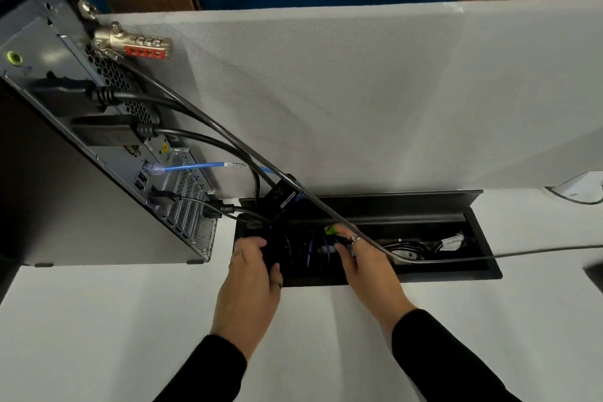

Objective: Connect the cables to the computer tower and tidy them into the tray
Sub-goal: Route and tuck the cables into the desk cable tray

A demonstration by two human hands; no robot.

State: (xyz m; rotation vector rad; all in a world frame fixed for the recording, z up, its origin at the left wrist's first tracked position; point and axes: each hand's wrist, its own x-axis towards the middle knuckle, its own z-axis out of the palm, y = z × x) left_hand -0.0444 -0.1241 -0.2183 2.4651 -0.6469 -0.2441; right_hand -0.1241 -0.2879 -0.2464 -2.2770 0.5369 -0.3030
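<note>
Below, white desk (98,320), grey divider (359,91).

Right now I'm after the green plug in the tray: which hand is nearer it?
Right. The right hand has fingertips at the green plug; the left hand is at the tray's left end.

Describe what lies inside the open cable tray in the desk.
Inside the tray: coiled black cables, blue cable, a green-tipped plug. Both hands, left hand and right hand, cover its left part.
</note>
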